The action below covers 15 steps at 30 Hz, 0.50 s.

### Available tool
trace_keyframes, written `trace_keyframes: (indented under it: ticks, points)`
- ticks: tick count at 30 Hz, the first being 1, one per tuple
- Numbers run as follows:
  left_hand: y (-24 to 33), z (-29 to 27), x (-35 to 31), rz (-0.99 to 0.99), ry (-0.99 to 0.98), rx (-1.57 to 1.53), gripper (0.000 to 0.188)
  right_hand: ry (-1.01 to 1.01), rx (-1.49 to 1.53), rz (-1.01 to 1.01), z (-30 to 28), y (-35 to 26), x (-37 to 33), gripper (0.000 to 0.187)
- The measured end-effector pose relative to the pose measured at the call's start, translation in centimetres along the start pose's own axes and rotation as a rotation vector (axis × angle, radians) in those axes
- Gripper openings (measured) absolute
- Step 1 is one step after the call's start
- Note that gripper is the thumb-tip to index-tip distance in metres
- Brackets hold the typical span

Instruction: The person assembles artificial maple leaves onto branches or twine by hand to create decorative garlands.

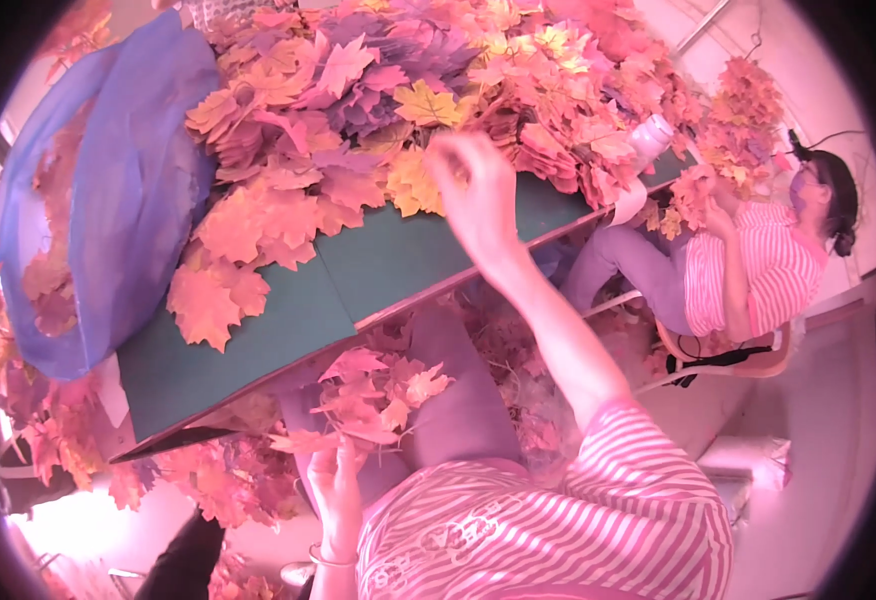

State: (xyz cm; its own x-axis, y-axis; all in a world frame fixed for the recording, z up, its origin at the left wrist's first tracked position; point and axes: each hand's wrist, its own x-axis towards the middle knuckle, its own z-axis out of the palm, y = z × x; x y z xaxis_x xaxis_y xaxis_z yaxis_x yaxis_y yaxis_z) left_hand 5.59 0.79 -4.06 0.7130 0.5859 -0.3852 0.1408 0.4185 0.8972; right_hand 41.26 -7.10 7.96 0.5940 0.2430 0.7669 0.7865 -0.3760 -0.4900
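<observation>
My left hand (336, 485) is closed, low over my lap, pinching a spray of artificial maple leaves (363, 400) in pink and orange by its lower end. Stretched out over the table, my right hand (473, 180) has its fingers curled together. Whether a leaf is between those fingertips I cannot make out. A yellow-orange maple leaf (415, 183) lies right beside the fingers, and another yellow leaf (426, 103) rests just beyond them. Behind both spreads a big heap of artificial maple leaves (278, 150), orange, red and purple, partly in overlapping stacks.
The green table (248, 325) has a raised front edge before my knees. A blue plastic bag (143, 180) with leaves stands at its left end. On the right, a white bottle-like object (650, 135) lies among leaves. A seated co-worker (758, 250) handles leaves there. More leaves hang below the table.
</observation>
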Motion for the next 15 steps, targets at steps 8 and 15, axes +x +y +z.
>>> trace_keyframes:
  ticks: [8,15]
  points:
    - [-0.8,-1.5,-0.4,-0.14,-0.157,-0.269,0.039,-0.183,0.182,0.069,2.7,3.8,6.1,0.012]
    - [-1.3,-1.3,-0.2,-0.124,-0.243,-0.237,0.056,-0.259,-0.134,-0.066,4.9,4.6,5.1,0.017]
